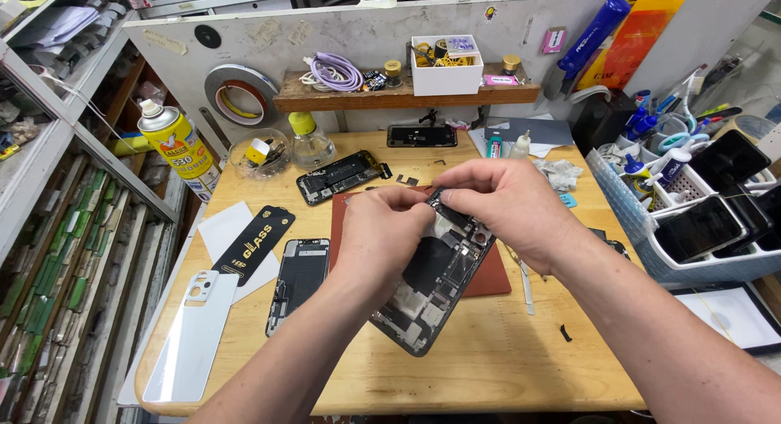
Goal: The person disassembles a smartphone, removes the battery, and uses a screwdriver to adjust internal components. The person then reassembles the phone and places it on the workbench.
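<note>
While both forearms come in from the near edge of the tabletop [488, 367], an opened phone [435, 281] is held tilted above the middle of it, with its inner parts turned upward. The left hand [381, 233] is closed around the left side of the opened phone, with the fingers curled together on its edge. The right hand [508, 206] is placed at the top end of the phone, and its fingertips [443, 198] are pinched together on a small dark part there; what exactly is pinched cannot be told.

Under the phone a red-brown mat [495, 279] is seen on the tabletop. Near the left front corner a white back cover [194, 334] is laid, and beside it a black flat package [254, 245] on a white sheet. Just left of the hands a second phone frame [298, 281] is laid flat. A thin metal tool [527, 286] is seen at the right edge of the mat.

Farther back, another opened phone [342, 176] is laid, and behind it a small glass bowl [260, 154] and a clear bottle with a yellow cap [311, 141]. At the left far corner a yellow spray can [177, 147] is standing upright. At the right edge a plastic basket [651, 229] is filled with phones and small bottles. At the far edge a wooden shelf [407, 94] is fixed, with a white box [446, 66] and a coiled purple cable [335, 70] on it.
</note>
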